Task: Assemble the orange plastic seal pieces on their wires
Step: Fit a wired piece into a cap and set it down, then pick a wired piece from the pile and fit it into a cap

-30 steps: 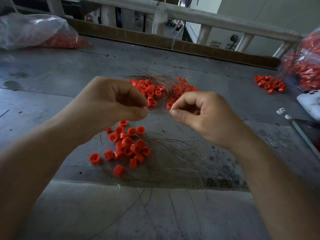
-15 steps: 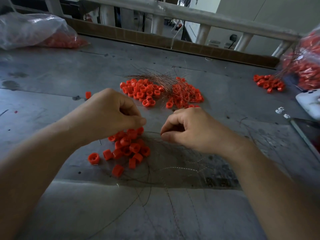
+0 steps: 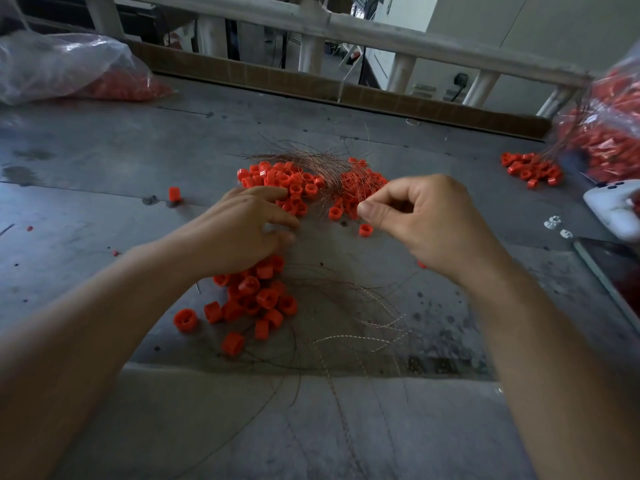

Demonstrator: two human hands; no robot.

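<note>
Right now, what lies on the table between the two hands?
In the head view, bare grey table separates the left hand from the right hand, with one loose orange seal piece near the right thumb.

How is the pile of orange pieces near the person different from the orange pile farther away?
The near pile is smaller and looser, with single pieces scattered at its edge; the far pile is bigger and more crowded. The far pile has a thick bundle of wires fanned across its top; beside the near pile only a few loose wires curl on the table. The left hand partly covers the near pile. Both hold the same small orange rings.
</note>
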